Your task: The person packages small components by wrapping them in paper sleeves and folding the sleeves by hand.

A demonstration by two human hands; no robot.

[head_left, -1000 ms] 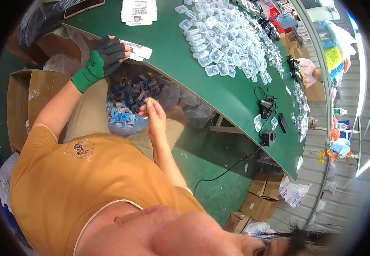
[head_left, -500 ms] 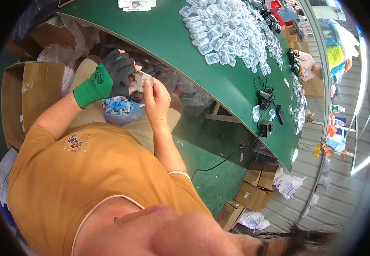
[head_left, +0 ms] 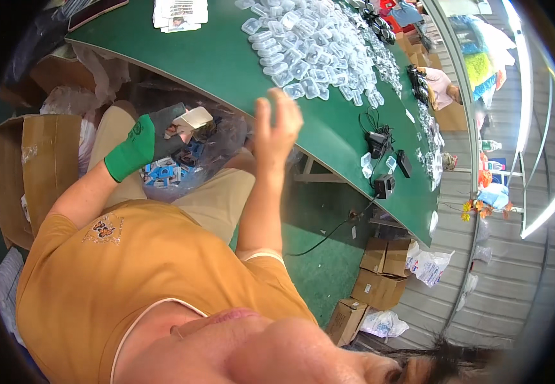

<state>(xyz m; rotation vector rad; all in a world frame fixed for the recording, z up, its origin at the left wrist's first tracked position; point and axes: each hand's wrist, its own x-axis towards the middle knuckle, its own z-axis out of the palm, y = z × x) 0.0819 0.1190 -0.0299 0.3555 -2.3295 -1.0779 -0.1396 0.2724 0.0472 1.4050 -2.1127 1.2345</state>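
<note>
The hands are apart. The left hand, in a dark fingerless glove with a green cuff bearing a small dark mark, is clamped on a pale card-like piece, below the near edge of the table. The bare right hand, slightly blurred, has its fingers extended and parted over that near edge, close to a heap of clear plastic boxes on the table.

Beneath the left hand, below the table's near edge, a clear plastic bag holds small blue-and-white pieces. On the left part of the table lies a stack of white cards with lines of dark print and a small picture; beyond it, at the table's left corner, is a phone. Toward the table's right end sit a coiled black cable and a black box-shaped device. Below that end stand cardboard boxes, one with a white label, and a printed white plastic bag.
</note>
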